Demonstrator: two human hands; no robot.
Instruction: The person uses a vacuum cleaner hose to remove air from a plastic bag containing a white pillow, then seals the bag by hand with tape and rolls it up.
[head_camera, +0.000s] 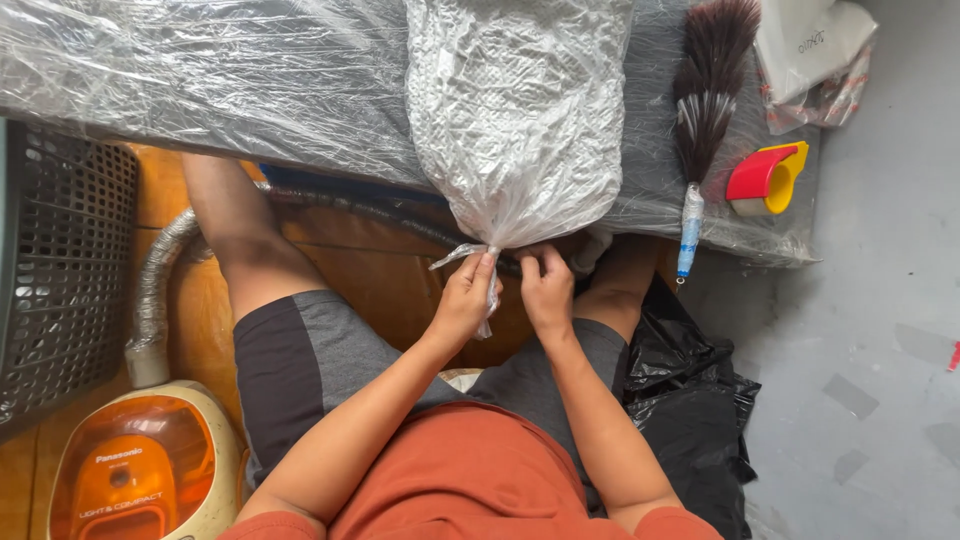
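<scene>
A clear plastic bag (515, 110) stuffed with white quilted fabric lies on a plastic-wrapped mattress (220, 80), its gathered neck pointing toward me. My left hand (465, 295) pinches the twisted neck and its loose plastic tail. My right hand (546, 290) grips the same neck from the other side, fingers closed. Both hands meet just below the mattress edge, above my knees.
An orange canister vacuum (140, 465) with a grey ribbed hose (160, 280) stands at my left. A grey slotted basket (60, 260) is further left. A feather duster (705, 110) and a red-yellow tape dispenser (765, 178) lie on the mattress. A black bin bag (690, 400) sits at my right.
</scene>
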